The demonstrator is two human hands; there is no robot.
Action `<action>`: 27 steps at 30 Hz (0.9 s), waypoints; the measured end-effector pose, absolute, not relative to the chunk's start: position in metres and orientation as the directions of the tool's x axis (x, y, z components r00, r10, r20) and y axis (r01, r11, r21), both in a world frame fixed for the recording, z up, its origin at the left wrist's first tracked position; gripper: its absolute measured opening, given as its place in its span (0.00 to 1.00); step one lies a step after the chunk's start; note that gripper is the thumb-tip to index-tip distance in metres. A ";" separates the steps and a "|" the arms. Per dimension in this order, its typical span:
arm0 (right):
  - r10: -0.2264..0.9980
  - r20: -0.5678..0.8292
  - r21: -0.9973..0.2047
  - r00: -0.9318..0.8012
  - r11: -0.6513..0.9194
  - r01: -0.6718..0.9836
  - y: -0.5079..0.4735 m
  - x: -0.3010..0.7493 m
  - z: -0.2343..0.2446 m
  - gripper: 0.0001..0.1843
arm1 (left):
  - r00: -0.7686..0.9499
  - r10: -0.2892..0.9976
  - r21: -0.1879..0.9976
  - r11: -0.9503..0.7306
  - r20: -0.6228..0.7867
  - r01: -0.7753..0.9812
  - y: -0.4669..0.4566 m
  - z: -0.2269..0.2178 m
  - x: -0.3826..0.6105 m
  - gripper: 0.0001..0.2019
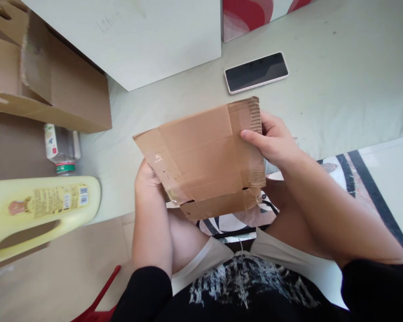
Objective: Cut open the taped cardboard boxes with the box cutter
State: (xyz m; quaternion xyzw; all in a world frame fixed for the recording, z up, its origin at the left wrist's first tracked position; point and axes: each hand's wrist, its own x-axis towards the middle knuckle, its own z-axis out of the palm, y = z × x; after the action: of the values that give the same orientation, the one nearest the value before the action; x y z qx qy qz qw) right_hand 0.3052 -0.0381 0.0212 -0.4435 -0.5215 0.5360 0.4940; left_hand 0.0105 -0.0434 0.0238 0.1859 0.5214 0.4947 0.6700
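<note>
A brown cardboard box (201,150) is held up in front of me, tilted, over my lap. Clear tape shows at its left edge, and a flap hangs along the edge nearest me. My right hand (272,136) grips the right side, thumb on the upper face and fingers behind the corrugated edge. At the left side, my left hand (148,175) holds the box from beneath; most of its fingers are hidden by the cardboard. Beyond the box a phone (257,72) with a dark screen lies on the pale green cloth (339,89).
A large white box (161,40) stands at the back, beside a red and white panel (246,18). To the left are an open cardboard carton (70,76), a clear bottle with a green cap (62,147) and a yellow jug (50,205). A red object (102,290) shows at lower left.
</note>
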 end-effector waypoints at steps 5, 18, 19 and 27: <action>0.996 -0.011 -0.975 0.087 0.009 -0.224 -0.036 0.297 0.018 0.33 | 0.050 0.931 0.808 0.339 -0.361 -0.482 -0.034 0.018 0.007 0.30; 0.972 -0.222 -0.925 0.083 -0.183 -0.332 -0.022 0.316 0.018 0.24 | -0.388 0.916 0.794 -0.160 -0.102 -0.587 -0.015 0.019 -0.016 0.15; 0.976 -0.213 -0.927 -0.032 -0.213 -0.308 -0.026 0.312 0.019 0.27 | -0.393 0.910 0.780 -0.151 -0.130 -0.608 -0.013 0.020 -0.016 0.17; 0.953 -0.282 -0.928 -0.112 -0.300 -0.220 -0.051 0.282 0.028 0.24 | -0.306 0.918 0.817 0.032 -0.252 -0.576 -0.015 0.019 0.000 0.12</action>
State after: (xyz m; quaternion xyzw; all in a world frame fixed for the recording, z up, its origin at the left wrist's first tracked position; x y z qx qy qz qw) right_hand 0.2824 -0.0511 0.0279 -0.4859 -0.3771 0.6435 0.4557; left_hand -0.0003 -0.0153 0.0192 0.1889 0.4525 0.6696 0.5578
